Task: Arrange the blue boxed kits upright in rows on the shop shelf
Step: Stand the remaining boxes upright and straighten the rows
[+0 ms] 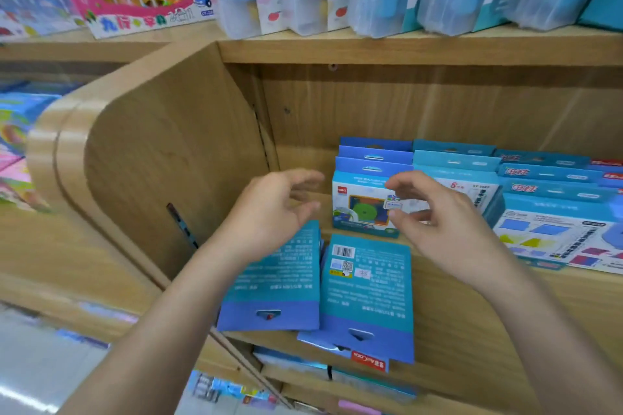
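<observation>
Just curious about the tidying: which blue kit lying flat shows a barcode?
The right-hand flat kit, beside the left flat kit; only it shows a barcode and QR code.

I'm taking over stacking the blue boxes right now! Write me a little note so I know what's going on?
Left hand: open, empty, hovering above the flat kits.
Right hand: open, empty, fingers just in front of the standing row.
Done: a row of blue kits stands upright at the back of the shelf, with more upright rows on its right.
Left: two kits lie flat, backs up, at the shelf's front, one on the left and one beside it, atop another box. Stand them up.
</observation>
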